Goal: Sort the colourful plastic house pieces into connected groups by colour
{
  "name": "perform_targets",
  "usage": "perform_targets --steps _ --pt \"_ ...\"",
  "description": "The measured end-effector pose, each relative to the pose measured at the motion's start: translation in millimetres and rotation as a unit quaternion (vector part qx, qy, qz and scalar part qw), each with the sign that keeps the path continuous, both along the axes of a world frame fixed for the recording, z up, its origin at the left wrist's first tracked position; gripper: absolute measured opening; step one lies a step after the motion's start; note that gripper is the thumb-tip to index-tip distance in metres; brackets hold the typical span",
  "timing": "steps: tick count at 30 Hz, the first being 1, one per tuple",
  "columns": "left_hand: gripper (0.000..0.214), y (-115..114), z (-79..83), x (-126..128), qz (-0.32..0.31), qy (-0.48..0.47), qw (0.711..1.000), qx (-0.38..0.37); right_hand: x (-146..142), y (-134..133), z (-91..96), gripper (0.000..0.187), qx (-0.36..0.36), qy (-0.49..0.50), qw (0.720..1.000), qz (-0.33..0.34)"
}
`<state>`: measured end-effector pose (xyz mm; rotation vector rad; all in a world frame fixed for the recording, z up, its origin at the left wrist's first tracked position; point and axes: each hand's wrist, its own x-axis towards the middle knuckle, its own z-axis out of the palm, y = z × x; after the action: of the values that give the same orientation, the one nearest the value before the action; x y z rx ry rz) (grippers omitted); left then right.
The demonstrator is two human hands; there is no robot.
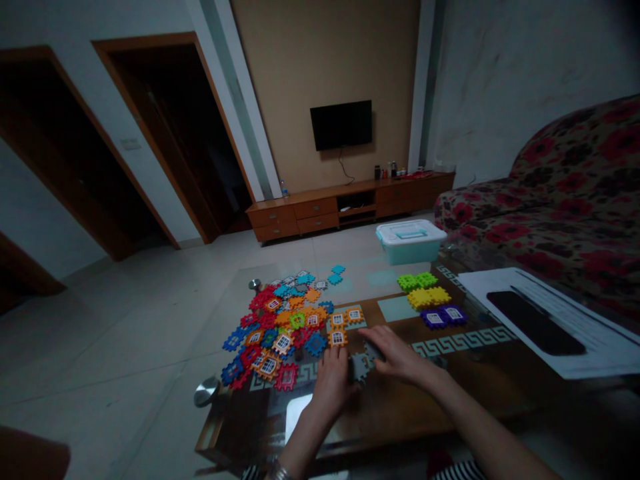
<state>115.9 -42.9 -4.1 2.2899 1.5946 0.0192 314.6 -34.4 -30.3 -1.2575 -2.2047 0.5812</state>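
My left hand (330, 381) and my right hand (395, 353) meet over a glass-topped coffee table (380, 400). Between them is a grey interlocking plastic tile (359, 367), gripped at its edges by my left fingers, with a second grey tile (373, 351) under my right fingertips. Just left of my hands lies a heap of red, blue, orange and white toy building tiles (285, 327), some with window patterns. Sorted rows of green (417, 281), yellow (429, 297) and purple tiles (443, 316) sit beyond my right hand.
Papers with a black slab (535, 323) lie at the table's right end, beside a red-flowered sofa (575, 200). A teal storage box with a white lid (411, 241) stands at the far end. Beyond it are a low wooden cabinet (350, 207) and a wall-mounted television (341, 125).
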Motion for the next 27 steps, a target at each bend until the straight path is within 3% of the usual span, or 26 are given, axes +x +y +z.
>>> perform_targets --steps 2,7,13,16,19,22,27 --pt "0.056 1.0 -1.2 0.8 -0.003 -0.011 1.000 0.003 3.2 -0.1 -2.0 0.072 -0.005 -0.026 1.000 -0.007" --pt "0.043 1.4 -5.3 5.9 -0.016 -0.023 1.000 0.005 3.3 -3.1 -10.4 0.070 -0.014 -0.047 0.999 -0.010" --pt "0.049 -0.5 -9.0 4.4 -0.019 -0.031 0.999 -0.008 -16.8 0.8 -21.0 0.052 -0.022 -0.046 0.997 0.063" --pt "0.051 -2.9 -9.3 2.3 -0.017 -0.032 0.999 -0.009 -19.2 1.7 -27.9 0.052 -0.026 -0.026 0.998 0.059" --pt "0.048 -6.0 -7.5 1.3 -0.015 -0.033 0.999 -0.001 -18.7 9.1 -30.3 0.040 -0.018 -0.003 0.999 0.035" --pt "0.049 -9.1 -5.0 1.5 -0.013 -0.017 1.000 -0.011 -30.3 35.4 -20.0 0.031 0.018 0.007 1.000 0.013" --pt "0.045 -11.6 -11.2 4.5 -0.016 0.006 1.000 -0.023 -83.9 99.4 21.7 0.026 0.060 -0.020 0.998 0.004"
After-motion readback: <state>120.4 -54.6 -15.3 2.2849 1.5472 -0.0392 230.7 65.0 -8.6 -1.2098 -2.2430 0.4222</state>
